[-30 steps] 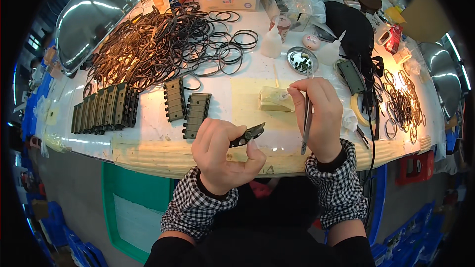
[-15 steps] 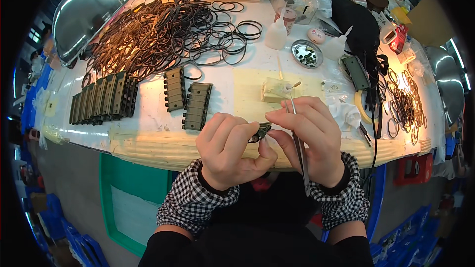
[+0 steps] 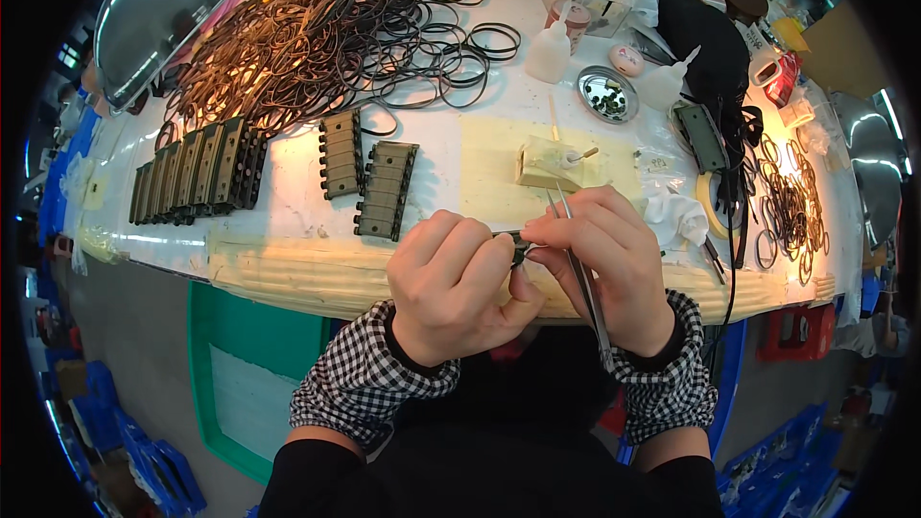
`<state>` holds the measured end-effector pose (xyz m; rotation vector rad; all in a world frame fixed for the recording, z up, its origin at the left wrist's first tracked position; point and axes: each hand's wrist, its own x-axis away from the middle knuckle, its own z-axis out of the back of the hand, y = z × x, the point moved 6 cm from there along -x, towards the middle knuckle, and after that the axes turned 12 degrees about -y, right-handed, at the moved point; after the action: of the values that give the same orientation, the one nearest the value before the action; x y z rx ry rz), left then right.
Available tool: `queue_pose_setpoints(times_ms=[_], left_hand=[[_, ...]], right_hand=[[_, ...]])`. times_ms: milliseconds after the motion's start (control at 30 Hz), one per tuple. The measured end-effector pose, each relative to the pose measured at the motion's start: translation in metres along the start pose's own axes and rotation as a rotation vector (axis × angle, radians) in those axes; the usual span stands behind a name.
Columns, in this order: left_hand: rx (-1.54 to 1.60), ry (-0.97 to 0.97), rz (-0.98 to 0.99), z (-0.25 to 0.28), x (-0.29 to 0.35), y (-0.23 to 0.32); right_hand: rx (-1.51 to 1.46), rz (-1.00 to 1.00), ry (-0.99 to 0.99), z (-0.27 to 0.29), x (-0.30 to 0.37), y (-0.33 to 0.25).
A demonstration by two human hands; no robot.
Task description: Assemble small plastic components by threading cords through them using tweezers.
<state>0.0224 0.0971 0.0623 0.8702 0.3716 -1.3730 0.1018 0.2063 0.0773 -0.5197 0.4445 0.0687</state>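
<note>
Close together above the table's front edge, both hands meet at a small dark green part [image 3: 519,253], mostly hidden by fingers. My left hand [image 3: 453,288] is closed, pinching it between thumb and fingertips. My right hand [image 3: 614,269] is closed round metal tweezers [image 3: 583,290], whose tips point up and away from me; its thumb and index finger also touch the part. Just beyond the tweezer tips sits a pale yellow block [image 3: 549,171] with a small cup and stick on top. To the left lie ribbed olive-green pieces [image 3: 388,190], beside a standing row of similar ones [image 3: 197,173].
A heap of dark rubber bands [image 3: 297,48] covers the back left, near a shiny metal lamp shade [image 3: 158,14]. Squeeze bottles [image 3: 550,54] stand around a round dish [image 3: 628,101] of small green bits. More bands [image 3: 796,201] and a black cable [image 3: 731,269] lie right.
The view has shifted slightly. Both hands stay together at the small part, which has turned a little between the fingers. The tweezers remain in my right hand.
</note>
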Motion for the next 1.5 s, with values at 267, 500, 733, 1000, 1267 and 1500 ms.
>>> queue_pose_setpoints(times_ms=[267,500,733,1000,1267,1500], left_hand=[[0.180,-0.161,0.001,-0.001,-0.001,-0.006],[0.155,-0.296,-0.056,0.014,-0.003,-0.005],[0.632,-0.312,0.389,0.016,0.026,-0.059],[0.752,-0.166,0.358,0.018,0.033,-0.055],[0.664,-0.128,0.249,0.024,0.028,-0.048],[0.864,-0.005,0.241,0.025,0.011,-0.047]], right_hand=[[-0.348,-0.136,-0.140,-0.007,0.006,0.008],[-0.411,-0.134,-0.211,-0.001,0.008,0.012],[-0.463,-0.144,-0.128,0.009,0.012,0.017],[-0.423,-0.089,-0.026,0.012,0.012,0.019],[-0.436,-0.069,-0.030,0.011,0.016,0.023],[-0.231,-0.206,0.097,0.006,0.016,0.020]])
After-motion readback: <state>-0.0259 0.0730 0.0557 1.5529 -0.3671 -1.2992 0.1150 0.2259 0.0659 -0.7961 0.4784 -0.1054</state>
